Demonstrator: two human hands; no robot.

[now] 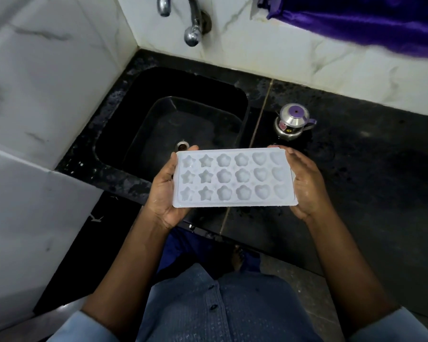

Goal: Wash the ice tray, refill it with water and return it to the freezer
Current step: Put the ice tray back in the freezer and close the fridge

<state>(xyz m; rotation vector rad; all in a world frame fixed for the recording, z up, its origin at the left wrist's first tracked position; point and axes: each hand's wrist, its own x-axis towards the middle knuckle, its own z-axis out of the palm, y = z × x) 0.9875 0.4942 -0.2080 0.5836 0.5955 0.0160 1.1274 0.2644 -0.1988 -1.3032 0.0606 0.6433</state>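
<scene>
Left hand [164, 191] and right hand [307, 186] each grip one short end of a white ice tray [232, 177], fingers curled round its edges and fingertips showing at the far corners. Tray held level, cavities upward, above the front edge of the black countertop [356, 169], partly over the near right corner of the black sink [195, 82]. Cavities in three rows: stars at left, flowers in the middle, hearts at right (whether they hold water cannot be told). Chrome tap [193, 23] projects from the marbled wall over the sink. Small steel pot with purple lid [293, 122] stands on the countertop just beyond the tray. Purple cloth [368, 21] hangs at upper right.
</scene>
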